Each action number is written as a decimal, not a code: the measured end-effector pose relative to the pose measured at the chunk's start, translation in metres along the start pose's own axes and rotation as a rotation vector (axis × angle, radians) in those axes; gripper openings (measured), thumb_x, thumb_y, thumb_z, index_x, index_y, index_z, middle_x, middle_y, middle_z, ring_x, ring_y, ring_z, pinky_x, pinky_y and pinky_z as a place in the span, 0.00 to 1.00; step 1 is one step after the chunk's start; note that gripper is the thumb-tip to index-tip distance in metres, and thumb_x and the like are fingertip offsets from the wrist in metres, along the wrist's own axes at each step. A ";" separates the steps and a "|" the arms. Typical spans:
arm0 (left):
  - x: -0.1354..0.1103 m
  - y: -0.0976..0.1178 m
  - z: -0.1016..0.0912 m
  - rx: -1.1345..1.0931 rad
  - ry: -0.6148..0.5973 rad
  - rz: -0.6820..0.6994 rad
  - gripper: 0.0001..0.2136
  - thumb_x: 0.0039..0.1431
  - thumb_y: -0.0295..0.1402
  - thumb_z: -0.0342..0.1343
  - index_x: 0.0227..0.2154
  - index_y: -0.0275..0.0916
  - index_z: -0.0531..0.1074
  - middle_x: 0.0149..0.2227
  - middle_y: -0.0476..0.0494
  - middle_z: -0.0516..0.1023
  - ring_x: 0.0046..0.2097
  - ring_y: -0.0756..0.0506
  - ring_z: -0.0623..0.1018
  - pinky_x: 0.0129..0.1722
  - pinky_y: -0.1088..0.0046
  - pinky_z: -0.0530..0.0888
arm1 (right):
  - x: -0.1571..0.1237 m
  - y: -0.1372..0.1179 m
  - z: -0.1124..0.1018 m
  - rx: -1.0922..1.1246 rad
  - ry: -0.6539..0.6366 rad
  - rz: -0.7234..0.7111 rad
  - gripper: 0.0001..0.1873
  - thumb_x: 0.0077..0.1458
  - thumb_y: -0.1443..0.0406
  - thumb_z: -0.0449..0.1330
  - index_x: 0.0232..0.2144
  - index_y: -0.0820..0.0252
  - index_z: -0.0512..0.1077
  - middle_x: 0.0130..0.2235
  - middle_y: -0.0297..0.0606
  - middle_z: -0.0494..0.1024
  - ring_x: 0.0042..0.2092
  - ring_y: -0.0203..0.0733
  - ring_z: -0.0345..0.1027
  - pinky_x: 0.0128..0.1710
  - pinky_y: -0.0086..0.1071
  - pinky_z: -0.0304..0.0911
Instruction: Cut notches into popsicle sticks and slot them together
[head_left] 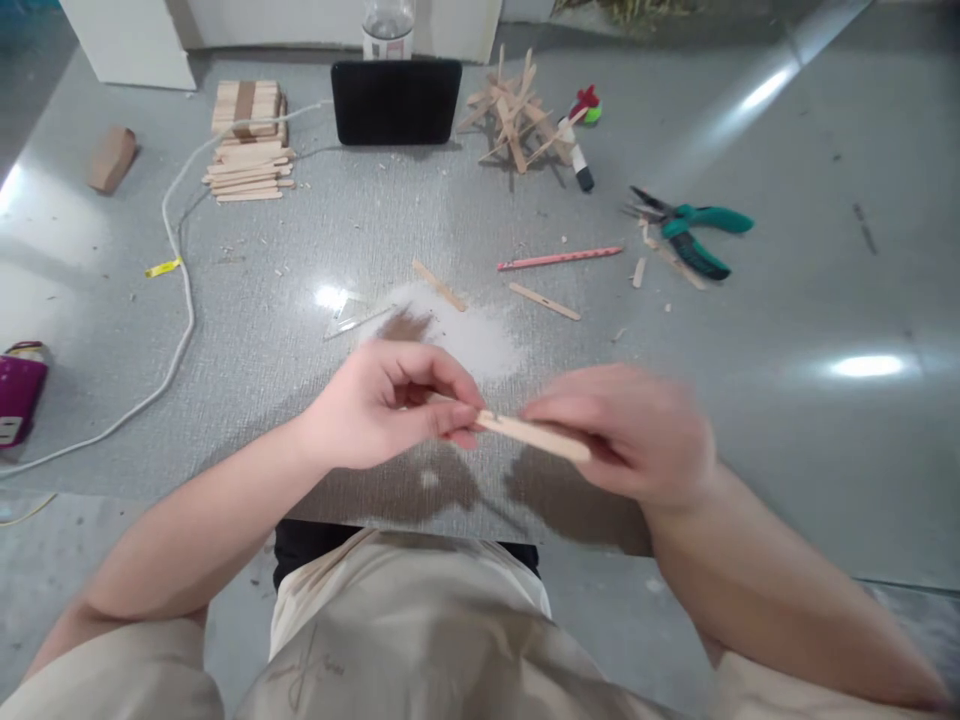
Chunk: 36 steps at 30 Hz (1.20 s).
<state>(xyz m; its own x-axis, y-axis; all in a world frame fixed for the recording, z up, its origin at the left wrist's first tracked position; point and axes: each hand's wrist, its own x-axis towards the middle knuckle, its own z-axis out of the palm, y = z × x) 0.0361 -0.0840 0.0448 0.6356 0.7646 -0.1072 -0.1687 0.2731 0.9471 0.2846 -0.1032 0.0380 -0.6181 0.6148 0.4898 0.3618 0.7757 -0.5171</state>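
My left hand [409, 405] pinches a wooden craft stick [536, 436] between thumb and fingers, just above the front of the table. A small dark notch or mark shows on the stick close to my left thumb. My right hand [622, 430], smeared by motion, is curled at the stick's other end. Whatever lies inside its fingers is hidden. Beyond the hands, two loose craft sticks, one on the left [439, 285] and one with a dark slot on the right [545, 301], lie near white dust [480, 335]. A clear set square [356, 315] rests beside the dust.
A pink pencil [559, 258] and green-handled pliers [694, 235] lie ahead. Farther back are a stick structure [516, 110], a glue tube [576, 158], a black phone-like slab [396, 103] and stacked craft sticks [249, 170]. A white cable [187, 300] runs along the left.
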 end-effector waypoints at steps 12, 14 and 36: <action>0.010 -0.016 0.002 0.082 0.364 0.048 0.10 0.55 0.30 0.67 0.39 0.37 0.75 0.37 0.48 0.81 0.37 0.51 0.84 0.37 0.80 0.78 | -0.006 0.001 0.019 -0.456 0.206 0.147 0.04 0.64 0.70 0.58 0.38 0.55 0.71 0.23 0.29 0.76 0.22 0.34 0.66 0.24 0.31 0.59; 0.009 -0.019 0.003 0.109 0.351 0.051 0.08 0.58 0.32 0.66 0.39 0.37 0.76 0.37 0.47 0.82 0.39 0.50 0.84 0.41 0.78 0.79 | -0.005 -0.002 0.019 -0.461 0.218 0.160 0.04 0.64 0.70 0.58 0.38 0.56 0.70 0.24 0.29 0.75 0.22 0.34 0.66 0.25 0.31 0.60; 0.009 -0.026 -0.001 0.939 0.092 0.389 0.13 0.62 0.21 0.45 0.39 0.34 0.75 0.27 0.50 0.72 0.29 0.53 0.71 0.32 0.77 0.68 | -0.001 -0.008 0.018 -0.477 0.227 0.218 0.05 0.67 0.66 0.57 0.35 0.55 0.69 0.22 0.28 0.75 0.21 0.32 0.66 0.22 0.29 0.57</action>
<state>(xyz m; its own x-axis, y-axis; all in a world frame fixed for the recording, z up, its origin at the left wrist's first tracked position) 0.0455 -0.0834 0.0184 0.5956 0.7555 0.2729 0.3332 -0.5415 0.7719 0.2695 -0.1125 0.0287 -0.3480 0.7420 0.5730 0.7718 0.5737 -0.2742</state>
